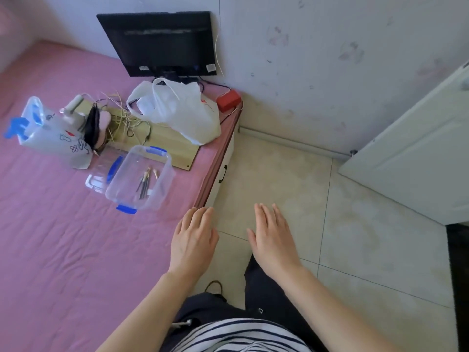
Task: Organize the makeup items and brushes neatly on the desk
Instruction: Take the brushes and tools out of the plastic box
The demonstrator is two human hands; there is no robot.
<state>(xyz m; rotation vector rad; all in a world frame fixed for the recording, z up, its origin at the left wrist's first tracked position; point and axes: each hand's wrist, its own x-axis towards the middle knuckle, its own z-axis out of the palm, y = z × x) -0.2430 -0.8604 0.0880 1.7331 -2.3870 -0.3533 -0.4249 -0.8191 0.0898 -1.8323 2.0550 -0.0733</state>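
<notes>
Pink bed sheet (63, 237) across the left. At 12 o'clock, black monitor (162, 44); below it, white plastic bag (177, 107) on wooden board (175, 148). Toward 10 o'clock, clear box (162, 184) holding brushes (145, 182). At 6 o'clock, left hand (193, 240) and right hand (272, 237), both flat with fingers straight, holding nothing.

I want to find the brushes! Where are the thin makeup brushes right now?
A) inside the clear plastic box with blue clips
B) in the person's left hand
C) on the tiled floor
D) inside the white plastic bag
A: the thin makeup brushes lie on the bottom of the clear plastic box with blue clips on the pink bedsheet; both hands are empty.
</notes>
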